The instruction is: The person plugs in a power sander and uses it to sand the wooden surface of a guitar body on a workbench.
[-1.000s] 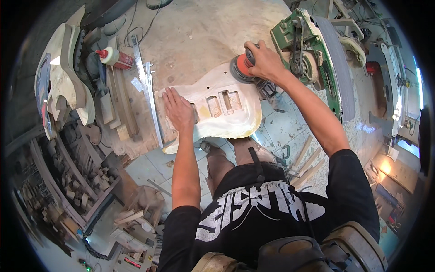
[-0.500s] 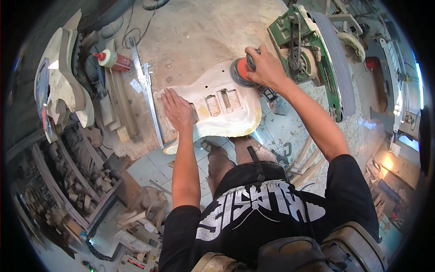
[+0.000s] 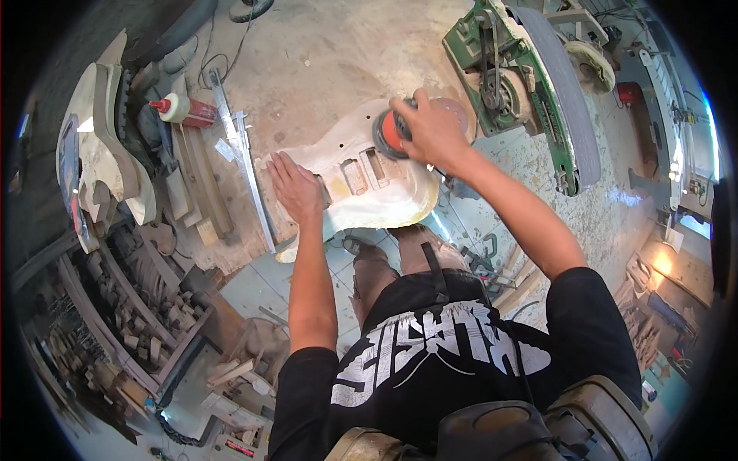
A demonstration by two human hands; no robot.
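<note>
My right hand (image 3: pixel 437 138) grips the sander (image 3: pixel 391 136) on the guitar body (image 3: pixel 388 201), at the table's (image 3: pixel 315 84) near edge; my left hand (image 3: pixel 297 187) lies flat leftward. Pockets (image 3: pixel 354 177) are cut; sanding looks part-done.

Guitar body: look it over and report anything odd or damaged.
No breakage or spill stands out, but the guitar body is unevenly coloured: a yellowish patch shows right of the left hand, and yellow tints its lower-right rim, against an otherwise pale surface. Whether it is staining, I cannot tell.
</note>
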